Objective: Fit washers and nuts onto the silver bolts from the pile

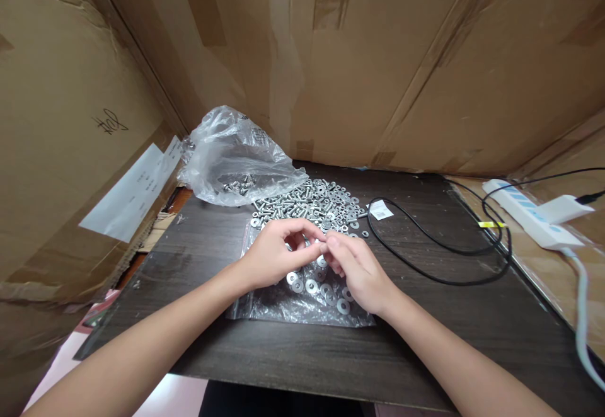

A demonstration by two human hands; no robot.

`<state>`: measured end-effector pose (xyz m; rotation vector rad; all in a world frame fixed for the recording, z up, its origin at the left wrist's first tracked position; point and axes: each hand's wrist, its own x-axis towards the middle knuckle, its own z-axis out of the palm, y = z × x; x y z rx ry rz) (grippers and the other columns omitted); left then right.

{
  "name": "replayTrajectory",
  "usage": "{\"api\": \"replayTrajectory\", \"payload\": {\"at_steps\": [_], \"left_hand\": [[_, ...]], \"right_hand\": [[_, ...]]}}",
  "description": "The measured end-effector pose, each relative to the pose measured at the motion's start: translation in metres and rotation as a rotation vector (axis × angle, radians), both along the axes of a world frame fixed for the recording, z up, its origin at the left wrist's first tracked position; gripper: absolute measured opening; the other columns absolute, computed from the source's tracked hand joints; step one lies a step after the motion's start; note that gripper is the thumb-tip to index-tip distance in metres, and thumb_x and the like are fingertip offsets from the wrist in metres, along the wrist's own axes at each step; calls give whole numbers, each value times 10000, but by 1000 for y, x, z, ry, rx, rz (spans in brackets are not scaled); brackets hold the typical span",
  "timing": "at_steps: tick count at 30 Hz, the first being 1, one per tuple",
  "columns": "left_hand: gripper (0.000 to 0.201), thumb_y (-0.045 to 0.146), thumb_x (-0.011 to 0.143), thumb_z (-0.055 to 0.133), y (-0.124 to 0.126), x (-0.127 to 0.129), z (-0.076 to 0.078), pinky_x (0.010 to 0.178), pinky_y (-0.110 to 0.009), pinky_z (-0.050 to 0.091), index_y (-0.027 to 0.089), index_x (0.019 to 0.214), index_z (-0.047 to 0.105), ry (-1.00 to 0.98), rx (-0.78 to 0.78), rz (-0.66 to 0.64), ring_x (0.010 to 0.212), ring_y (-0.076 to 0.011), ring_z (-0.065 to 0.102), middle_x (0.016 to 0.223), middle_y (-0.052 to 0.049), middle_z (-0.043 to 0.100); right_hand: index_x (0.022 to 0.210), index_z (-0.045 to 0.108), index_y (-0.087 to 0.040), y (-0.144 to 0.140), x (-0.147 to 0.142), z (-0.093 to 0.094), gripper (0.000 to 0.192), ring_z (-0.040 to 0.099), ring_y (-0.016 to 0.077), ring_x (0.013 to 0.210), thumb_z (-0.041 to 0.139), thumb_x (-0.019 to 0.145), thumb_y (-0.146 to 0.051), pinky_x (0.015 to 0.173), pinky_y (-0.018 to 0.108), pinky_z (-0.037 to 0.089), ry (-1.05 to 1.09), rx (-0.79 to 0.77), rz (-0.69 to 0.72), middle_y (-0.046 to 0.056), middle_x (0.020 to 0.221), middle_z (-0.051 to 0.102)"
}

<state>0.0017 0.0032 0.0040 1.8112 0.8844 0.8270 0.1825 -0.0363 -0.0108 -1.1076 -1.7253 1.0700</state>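
My left hand [278, 250] and my right hand [357, 269] meet fingertip to fingertip over a clear zip bag [302, 308]. Both are closed in a pinch around something small between them, mostly hidden by the fingers; I cannot make out what it is. Several flat washers [311, 286] lie on or in the bag below the hands. Just beyond spreads a pile of silver bolts [288, 201], mixed with nuts and washers. At the pile's left a crumpled clear plastic bag [231, 146] lies with its mouth toward the pile and some bolts inside.
A looped black cable [439, 279] and a small white paper slip [380, 210] lie right of the pile on the dark table [265, 354]. A white power strip [532, 215] lies at the right edge. Cardboard walls [378, 77] stand behind and at both sides.
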Motion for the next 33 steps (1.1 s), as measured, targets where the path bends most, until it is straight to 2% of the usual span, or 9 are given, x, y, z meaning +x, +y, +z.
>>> {"api": "replayTrajectory", "payload": {"at_steps": [3, 7, 13, 17, 20, 22, 24, 29, 33], "left_hand": [[221, 348, 828, 699, 1, 0, 1, 554, -201, 411, 140, 903, 708, -39, -69, -3, 578, -86, 501, 672, 5, 614], [231, 367, 833, 700, 5, -3, 3, 548, -190, 396, 140, 873, 683, -99, -263, -131, 581, -76, 488, 680, 12, 592], [242, 380, 793, 720, 8, -7, 9, 428, -162, 322, 149, 811, 650, -54, -547, -321, 478, -52, 398, 617, 46, 516], [259, 394, 810, 702, 7, -7, 9, 421, -160, 307, 145, 791, 635, -66, -597, -360, 453, -49, 364, 551, 65, 453], [235, 368, 811, 711, 5, -5, 5, 432, -159, 333, 148, 863, 650, -100, -509, -302, 470, -54, 394, 580, 59, 491], [211, 344, 824, 703, 3, -2, 2, 453, -164, 361, 145, 882, 665, -107, -341, -208, 499, -59, 436, 629, 37, 550], [166, 302, 845, 688, 0, 0, -1, 493, -176, 401, 142, 887, 683, -82, -81, -117, 539, -68, 490, 689, 10, 609], [128, 241, 914, 625, 3, -5, -8, 588, -229, 482, 157, 980, 695, 85, 637, -40, 609, -99, 577, 811, -32, 695], [174, 237, 973, 530, 9, -12, -9, 693, -250, 531, 192, 1012, 693, 278, 916, -94, 804, -141, 680, 928, -43, 739]], "right_hand": [[746, 458, -200, 0, 4, 2, 359, 410, 126, 590, 339, 1011, -410, 564, 269, 342, -6, 56, -7, -21, 650, 435], [888, 501, -197, 1, 6, 4, 124, 444, 133, 627, 535, 889, -316, 583, 276, 366, -209, 331, -54, -8, 738, 494], [814, 464, -206, 1, 6, 2, 128, 446, 132, 611, 587, 819, -242, 545, 266, 355, -357, 618, -46, -8, 713, 483], [770, 480, -197, 2, 5, 3, 140, 418, 120, 565, 561, 866, -257, 523, 259, 332, -358, 694, -33, -19, 649, 449], [720, 462, -197, 2, 6, 5, 213, 394, 107, 530, 526, 913, -261, 514, 253, 311, -350, 689, -68, -29, 608, 424], [668, 414, -204, 1, 5, 6, 290, 368, 102, 515, 491, 938, -277, 513, 256, 293, -321, 615, -95, -34, 583, 397], [634, 375, -207, 0, 3, 4, 362, 350, 105, 514, 439, 967, -332, 515, 262, 287, -231, 429, -98, -34, 567, 375], [623, 382, -216, 4, -8, -5, 501, 338, 98, 444, 414, 925, -614, 426, 236, 284, 275, -389, -11, -57, 499, 347], [568, 312, -229, 7, -10, -2, 519, 307, 83, 354, 441, 896, -610, 359, 204, 231, 477, -831, 61, -84, 399, 281]]}}
